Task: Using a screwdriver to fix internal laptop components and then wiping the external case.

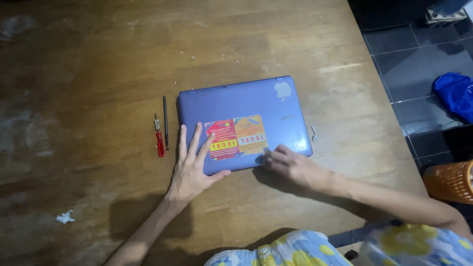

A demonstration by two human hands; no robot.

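Note:
A closed blue-grey laptop (256, 101) lies on a worn wooden table (98, 74), with a red and yellow sticker (236, 137) on its lid. My left hand (192, 170) rests flat on the lid's near left corner, fingers spread. My right hand (290, 165) has its fingertips at the sticker's lower right corner, pinching or picking at its edge. Left of the laptop lie a small red-handled screwdriver (159, 140) and a thin dark tool (166, 120).
A crumpled white scrap (65, 217) lies near the table's front left. Small white bits (313, 133) sit right of the laptop. Beyond the table's right edge are a dark tiled floor, a blue bag (456, 93) and an orange basket (451, 181).

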